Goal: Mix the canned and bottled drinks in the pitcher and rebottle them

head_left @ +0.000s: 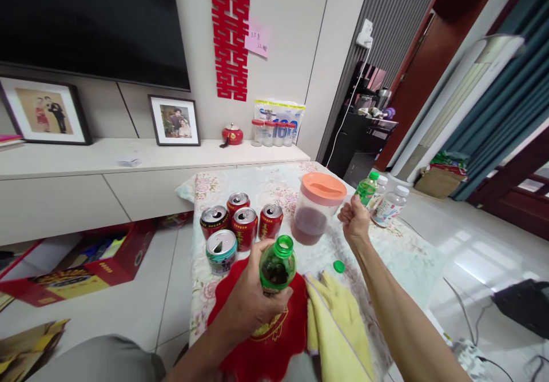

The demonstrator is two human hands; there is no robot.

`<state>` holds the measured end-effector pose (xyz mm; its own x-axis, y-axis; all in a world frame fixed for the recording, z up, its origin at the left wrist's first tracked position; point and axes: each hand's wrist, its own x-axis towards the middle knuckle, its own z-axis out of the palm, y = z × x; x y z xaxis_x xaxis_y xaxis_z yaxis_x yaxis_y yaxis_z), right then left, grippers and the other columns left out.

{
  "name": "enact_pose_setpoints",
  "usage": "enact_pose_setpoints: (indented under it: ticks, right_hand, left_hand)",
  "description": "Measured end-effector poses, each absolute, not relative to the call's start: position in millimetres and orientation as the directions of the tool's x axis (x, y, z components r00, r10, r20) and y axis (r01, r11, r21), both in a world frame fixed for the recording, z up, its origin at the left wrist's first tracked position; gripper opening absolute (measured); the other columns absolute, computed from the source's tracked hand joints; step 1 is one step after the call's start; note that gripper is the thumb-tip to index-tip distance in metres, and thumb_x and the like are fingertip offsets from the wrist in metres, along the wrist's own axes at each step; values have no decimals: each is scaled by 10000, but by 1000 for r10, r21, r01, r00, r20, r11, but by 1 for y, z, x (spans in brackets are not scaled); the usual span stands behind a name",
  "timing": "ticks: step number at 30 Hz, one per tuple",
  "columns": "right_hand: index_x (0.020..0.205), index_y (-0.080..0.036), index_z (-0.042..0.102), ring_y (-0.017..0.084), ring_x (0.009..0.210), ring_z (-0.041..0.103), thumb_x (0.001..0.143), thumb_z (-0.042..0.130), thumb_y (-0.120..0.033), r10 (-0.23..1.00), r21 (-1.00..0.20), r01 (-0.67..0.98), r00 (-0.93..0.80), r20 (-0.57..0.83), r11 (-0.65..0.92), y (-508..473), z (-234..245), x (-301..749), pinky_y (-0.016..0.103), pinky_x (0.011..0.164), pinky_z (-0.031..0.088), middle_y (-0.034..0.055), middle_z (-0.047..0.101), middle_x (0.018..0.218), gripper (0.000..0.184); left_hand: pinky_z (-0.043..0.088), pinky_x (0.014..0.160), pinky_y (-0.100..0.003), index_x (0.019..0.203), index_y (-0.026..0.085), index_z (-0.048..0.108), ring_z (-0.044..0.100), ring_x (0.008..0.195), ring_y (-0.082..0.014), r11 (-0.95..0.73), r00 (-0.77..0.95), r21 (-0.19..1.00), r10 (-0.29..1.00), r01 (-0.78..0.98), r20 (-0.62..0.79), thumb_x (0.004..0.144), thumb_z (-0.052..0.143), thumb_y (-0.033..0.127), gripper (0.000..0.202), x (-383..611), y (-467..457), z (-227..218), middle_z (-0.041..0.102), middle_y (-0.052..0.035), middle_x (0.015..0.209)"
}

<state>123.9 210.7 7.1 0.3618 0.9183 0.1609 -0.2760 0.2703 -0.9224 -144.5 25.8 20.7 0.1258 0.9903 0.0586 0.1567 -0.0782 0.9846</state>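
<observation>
My left hand (251,302) is wrapped round an uncapped green plastic bottle (278,265), upright over a red cloth (261,336). The bottle's green cap (338,266) lies on the table to its right. My right hand (355,219) is closed on the handle of a clear pitcher (315,213) with an orange lid and reddish drink in its bottom; the pitcher is tilted and lifted slightly. Several red drink cans (244,225), some opened, stand left of the pitcher, with a dark can (221,250) in front.
A yellow cloth (338,319) lies beside the red one on the floral tablecloth (412,256). Three bottles (384,199) stand at the table's far right. Behind are a low white cabinet (86,182) with framed photos and jars, and a red box (72,267) on the floor.
</observation>
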Motion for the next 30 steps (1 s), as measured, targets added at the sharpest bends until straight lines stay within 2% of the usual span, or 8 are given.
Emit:
enact_pose_setpoints:
  ticks: [6,10,14,17,19,23,27,30]
  right_hand:
    - [1272,-160,665,209,1000,707,1039,657,-438,911,-976,-81,380,159,204,189,0,149,407,858,618,89,701,1207,363]
    - [1207,-157,677,199,948,692,1028,652,-470,892,-992,100,439,109,72,139,-28,166,393,835,595,77,705,1138,361]
    - [1095,-161,759,253,845,679,829,761,-526,954,-950,311,278,115,24,95,-56,165,411,756,544,80,748,976,452]
    - [992,-195,805,311,925,652,672,810,-498,971,-876,469,138,193,107,82,-64,158,487,900,497,95,735,959,441]
    - [953,-206,816,340,993,624,666,778,-471,968,-824,544,78,240,160,80,-67,155,517,967,457,116,716,983,392]
    - [939,-199,809,349,998,619,760,665,-467,962,-768,608,23,273,204,83,-72,155,529,963,458,146,711,979,353]
    - [953,-198,793,341,990,658,780,652,-497,958,-773,598,29,285,212,80,-72,160,528,959,486,136,738,961,373]
    - [987,-186,779,302,874,674,808,636,-546,951,-798,562,59,303,219,73,-59,159,495,857,531,131,741,954,427]
  left_hand:
    - [507,742,-286,1287,262,432,620,788,-165,-35,65,996,997,83,30,688,733,275,671,-139,25,23,619,56,916]
    - [490,729,-265,1221,255,469,590,774,-149,-40,44,996,998,85,36,672,738,229,612,-135,24,24,605,63,896]
    - [462,669,-245,1186,255,465,565,732,-137,-32,26,999,999,27,31,649,737,196,606,-131,23,22,589,75,855]
    - [457,652,-238,1208,263,471,554,707,-129,-29,-6,1000,1000,-1,29,649,732,187,621,-127,21,21,587,81,838]
    - [469,659,-239,1216,271,485,563,706,-129,-39,-34,999,999,-2,39,656,733,193,618,-124,19,20,590,82,839]
    - [513,708,-256,1227,293,514,617,756,-145,-82,-77,996,993,27,84,665,749,206,615,-119,17,15,623,69,887]
    - [551,769,-281,1266,302,503,659,803,-159,-124,-125,992,984,33,127,683,760,227,641,-114,16,9,652,53,950]
    - [566,798,-300,1263,285,507,678,837,-176,-133,-163,990,977,44,139,682,759,253,634,-109,14,8,674,28,985]
